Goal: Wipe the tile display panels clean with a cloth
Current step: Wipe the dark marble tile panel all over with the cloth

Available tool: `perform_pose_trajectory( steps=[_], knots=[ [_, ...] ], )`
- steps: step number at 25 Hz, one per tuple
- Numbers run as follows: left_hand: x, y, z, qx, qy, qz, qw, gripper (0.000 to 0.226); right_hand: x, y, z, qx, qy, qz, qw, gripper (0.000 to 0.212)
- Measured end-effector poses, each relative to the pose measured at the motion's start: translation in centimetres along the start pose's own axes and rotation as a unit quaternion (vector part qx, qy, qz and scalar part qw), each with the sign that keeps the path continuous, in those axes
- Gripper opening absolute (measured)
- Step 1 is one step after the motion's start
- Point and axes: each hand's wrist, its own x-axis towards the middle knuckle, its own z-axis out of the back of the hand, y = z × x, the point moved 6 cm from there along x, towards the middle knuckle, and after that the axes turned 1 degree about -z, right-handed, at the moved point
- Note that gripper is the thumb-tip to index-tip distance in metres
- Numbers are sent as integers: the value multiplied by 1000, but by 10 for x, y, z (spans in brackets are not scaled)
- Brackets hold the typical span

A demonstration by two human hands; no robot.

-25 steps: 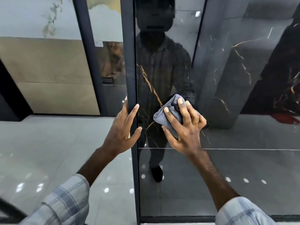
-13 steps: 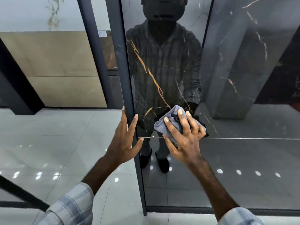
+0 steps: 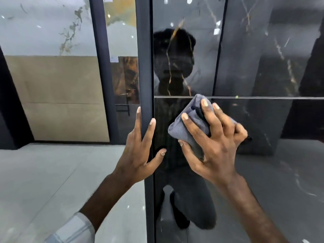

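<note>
The glossy dark marble panel (image 3: 266, 181) stands in its dark frame (image 3: 144, 67) on the pale grey tiled floor (image 3: 43, 181), and a grey cloth (image 3: 182, 132) lies pressed against it just under its horizontal joint (image 3: 263, 98), near the panel's left edge.

Head camera faces forward, close before the dark panel (image 3: 263, 67).
</note>
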Motion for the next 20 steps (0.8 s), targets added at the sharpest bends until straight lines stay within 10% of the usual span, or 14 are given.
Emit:
perform_pose_trajectory(
  steps=[17,20],
  knots=[
    [-88,-4,-47,-14,-24,-5,1000,97,-76,-16,10,-29,-26,100,994,45],
    [-100,-5,-50,3,-10,3,1000,103,-85,-21,10,-19,-69,-11,997,47]
  ],
)
